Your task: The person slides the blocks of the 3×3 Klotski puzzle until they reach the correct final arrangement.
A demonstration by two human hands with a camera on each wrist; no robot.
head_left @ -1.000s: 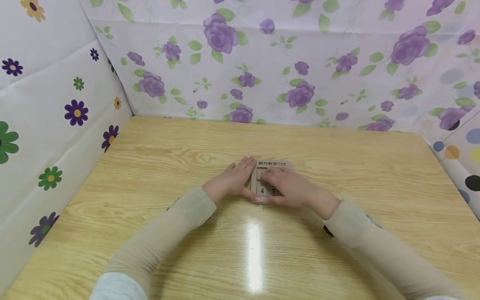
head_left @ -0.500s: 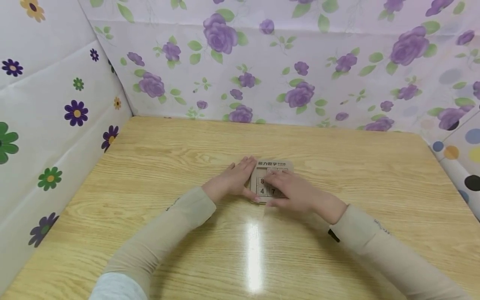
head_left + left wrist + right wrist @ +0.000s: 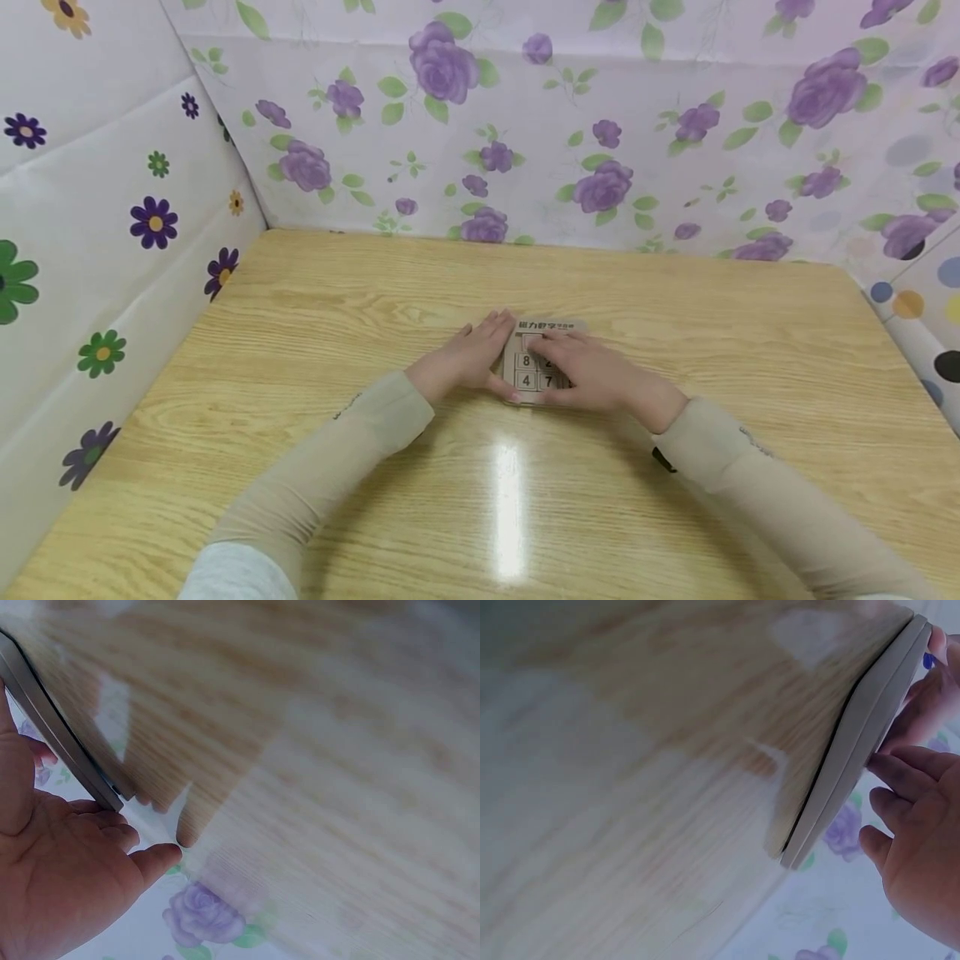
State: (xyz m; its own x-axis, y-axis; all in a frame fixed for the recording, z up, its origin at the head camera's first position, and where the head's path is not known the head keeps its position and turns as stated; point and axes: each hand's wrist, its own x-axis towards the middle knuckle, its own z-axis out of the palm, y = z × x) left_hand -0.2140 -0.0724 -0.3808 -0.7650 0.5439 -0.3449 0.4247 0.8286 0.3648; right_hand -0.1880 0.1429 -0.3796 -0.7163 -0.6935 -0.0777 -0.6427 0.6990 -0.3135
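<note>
A flat grey-beige number sliding puzzle (image 3: pixel 510 368) lies on the table, with dark lettering along its far rim. My left hand (image 3: pixel 467 360) holds its left side, fingers by the far corner and thumb at the near corner. Over the right part of the tiles is my right hand (image 3: pixel 596 373), its fingertips on the top row and its thumb by the near edge. The 8 tile (image 3: pixel 527 361) sits above the 4 tile (image 3: pixel 527 381); beside them are a 2, partly covered, and the 7 tile (image 3: pixel 548 381). The right column is mostly hidden. Both wrist views catch the puzzle's side edge.
The wood-grain table (image 3: pixel 360 283) is glossy, with a bright light reflection near its middle. A floral cloth (image 3: pixel 525 125) hangs behind it, and another flowered sheet (image 3: pixel 112 250) borders the left side. Dotted cloth shows at the right.
The right fingers have shifted over the top of the puzzle. The 8, hidden one second ago, shows now. A top-row tile has slid left since half a second ago. The left hand stays put.
</note>
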